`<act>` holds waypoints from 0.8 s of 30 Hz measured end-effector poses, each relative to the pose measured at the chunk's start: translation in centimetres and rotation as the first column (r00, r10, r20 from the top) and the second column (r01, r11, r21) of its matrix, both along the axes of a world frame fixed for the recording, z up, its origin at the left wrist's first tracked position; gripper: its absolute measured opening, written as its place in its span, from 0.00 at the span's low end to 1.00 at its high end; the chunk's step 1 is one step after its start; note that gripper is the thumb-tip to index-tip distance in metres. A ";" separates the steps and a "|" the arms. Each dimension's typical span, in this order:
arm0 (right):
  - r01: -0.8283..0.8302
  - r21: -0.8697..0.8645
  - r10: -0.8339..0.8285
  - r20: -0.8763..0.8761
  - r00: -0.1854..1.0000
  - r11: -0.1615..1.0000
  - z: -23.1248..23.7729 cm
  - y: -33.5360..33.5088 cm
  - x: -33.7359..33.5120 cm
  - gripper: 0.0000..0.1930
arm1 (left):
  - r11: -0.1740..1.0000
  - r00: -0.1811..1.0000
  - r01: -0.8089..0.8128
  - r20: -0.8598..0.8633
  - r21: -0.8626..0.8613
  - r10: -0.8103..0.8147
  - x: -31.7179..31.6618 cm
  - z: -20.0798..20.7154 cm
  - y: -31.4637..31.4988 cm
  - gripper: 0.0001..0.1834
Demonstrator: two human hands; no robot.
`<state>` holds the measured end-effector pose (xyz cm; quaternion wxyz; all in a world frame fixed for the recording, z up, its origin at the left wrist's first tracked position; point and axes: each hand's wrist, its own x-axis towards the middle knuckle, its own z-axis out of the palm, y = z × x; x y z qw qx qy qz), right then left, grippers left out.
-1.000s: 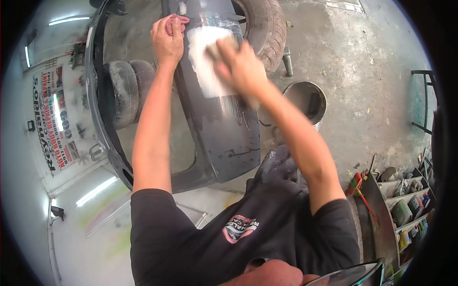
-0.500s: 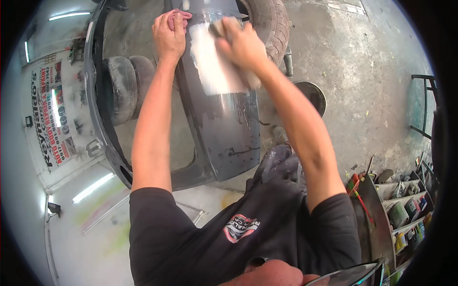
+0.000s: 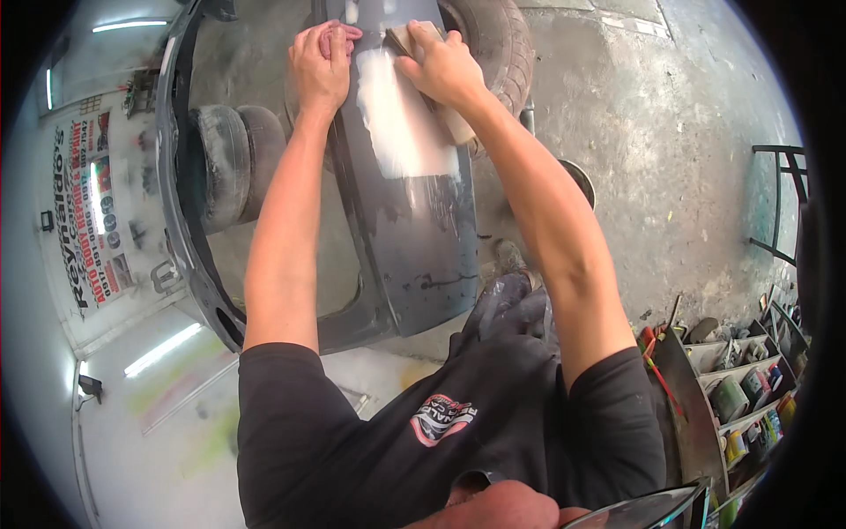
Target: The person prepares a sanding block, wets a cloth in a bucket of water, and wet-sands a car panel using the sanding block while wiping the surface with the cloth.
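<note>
1. Concrete floor [image 3: 643,194], worn and stained, forms the ground of a workshop; at left a printed banner [image 3: 84,229] hangs on a pale wall.
2. Grey panel [image 3: 423,282], part of a vehicle body with a large framed opening on its left, extends away from the wearer. Its upper surface bears a white patch [image 3: 401,132], ragged along the left edge, with dark streaks just below it.
3. Left hand [image 3: 319,78]: fingers curled, partly closed around a crumpled pink cloth [image 3: 351,33], at the panel's left edge beside the patch.
4. Right hand [image 3: 448,72]: fingers bent over a long tan block [image 3: 458,130], thumb spread toward the patch. The block slants along the patch's upper right side, its near end emerging below the hand; its underside is hidden.
5. Surroundings: a tire [image 3: 513,62] stands just right of the panel; two dusty tires [image 3: 222,163] show through the frame at left. A bucket [image 3: 582,181] is partly covered by the right forearm. At lower right, a shelf unit [image 3: 696,401] holds assorted containers.
</note>
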<state>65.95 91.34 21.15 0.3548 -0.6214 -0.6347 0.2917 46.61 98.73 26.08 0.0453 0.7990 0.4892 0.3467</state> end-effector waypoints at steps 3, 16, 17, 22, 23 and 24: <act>0.003 0.025 -0.005 0.077 0.997 1.000 -0.5 -1.8 -1.2 0.31 | 0.997 0.995 -0.025 0.095 -0.067 0.031 -0.4 -0.8 -0.3 0.15; 0.004 0.002 -0.004 0.126 0.992 1.000 0.5 1.0 -1.3 0.32 | 0.999 1.000 0.010 -0.001 0.043 -0.010 -0.6 -0.7 0.0 0.16; -0.059 0.019 0.057 0.097 0.994 0.998 0.2 -1.8 -1.6 0.33 | 0.999 1.000 -0.002 -0.007 0.050 0.003 -1.0 -0.8 -0.1 0.16; -0.288 0.161 0.276 0.098 0.956 0.944 1.5 -15.7 -1.1 0.43 | 0.984 0.992 -0.033 -0.112 0.174 0.053 -1.8 -0.5 -0.5 0.17; -0.291 0.190 0.278 0.094 0.956 0.937 1.1 -14.7 -0.8 0.41 | 0.979 0.988 -0.022 -0.146 0.205 0.053 -1.8 -0.1 -0.3 0.17; -0.208 0.109 0.199 0.089 0.976 0.972 0.8 -12.1 -0.7 0.38 | 0.976 0.985 0.002 -0.167 0.216 0.035 -1.2 0.4 -0.1 0.17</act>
